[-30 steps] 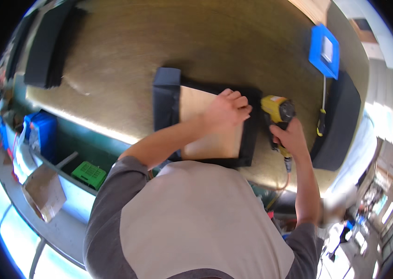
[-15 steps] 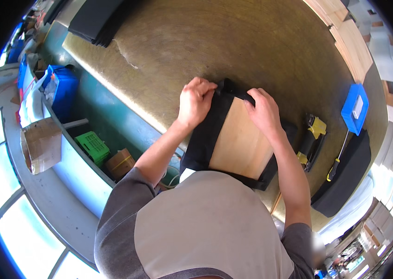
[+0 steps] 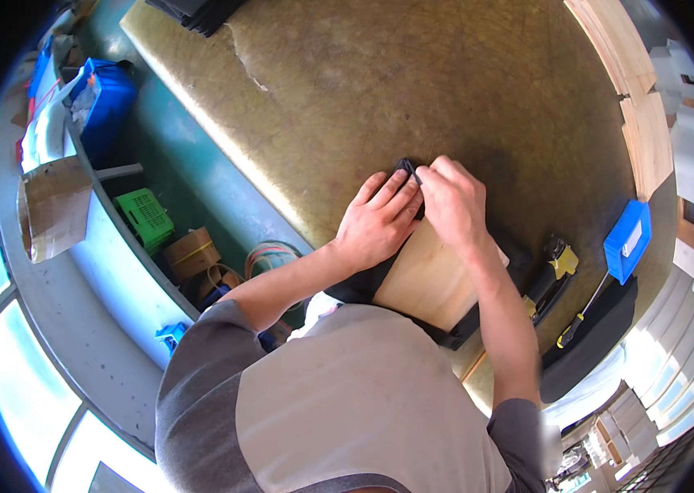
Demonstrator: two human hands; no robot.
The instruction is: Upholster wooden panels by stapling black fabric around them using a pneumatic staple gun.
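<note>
In front of me lies a pale wooden board [image 3: 429, 275] with black fabric [image 3: 355, 287] folded over its edges. My left hand [image 3: 380, 218] presses flat on the fabric at the board's far left corner, fingers stretched out. Right beside it, my right hand [image 3: 455, 201] is closed in a pinch on the black fabric at that same corner. The gathered fold pokes out just past the fingertips. Both hands hide most of the far edge of the board. A yellow and black staple gun [image 3: 552, 275] lies on the table to the right of my right forearm.
A blue tray [image 3: 628, 238], a yellow-handled screwdriver [image 3: 573, 324] and black fabric pieces [image 3: 589, 353] lie at the right. Stacked wooden boards [image 3: 647, 140] line the far right edge. More black fabric [image 3: 195, 12] sits at the far left. Beyond the table's left edge stand a green crate [image 3: 144, 218] and a cardboard box [image 3: 193, 253].
My left hand has opened from a pinch and now lies flat on the fabric corner. My right hand has moved left to join it, pinching the fold. The view has shifted slightly.
</note>
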